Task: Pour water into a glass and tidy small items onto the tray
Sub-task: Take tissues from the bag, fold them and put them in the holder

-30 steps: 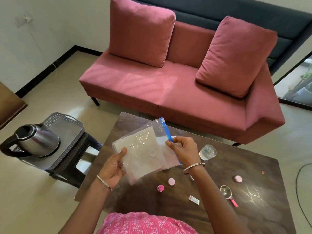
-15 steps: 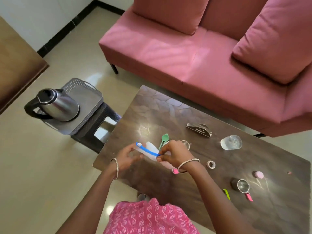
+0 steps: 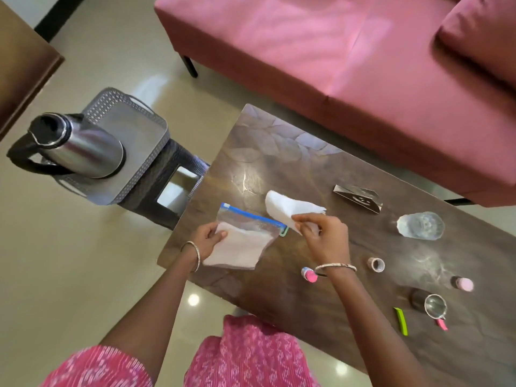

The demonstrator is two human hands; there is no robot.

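Observation:
Over the left part of the dark table (image 3: 279, 163), my left hand (image 3: 208, 240) grips a clear zip bag (image 3: 243, 241) with a blue seal strip. Just to its right, my right hand (image 3: 325, 233) pinches a white tissue (image 3: 290, 209) held up beside the bag's mouth. A clear glass (image 3: 421, 226) stands on the table further right. The steel kettle (image 3: 78, 146) sits on the grey tray (image 3: 134, 135), which rests on a stool left of the table.
Small items lie on the table: a tape roll (image 3: 376, 264), a pink-capped piece (image 3: 309, 275), a pink lid (image 3: 465, 284), a steel measuring cup (image 3: 431, 304), a green strip (image 3: 401, 321) and a dark holder (image 3: 358, 198). A pink sofa (image 3: 335, 65) stands behind.
The view tipped down toward the table. The bag dropped from chest height to just above the table, and my right hand now holds a white tissue outside it.

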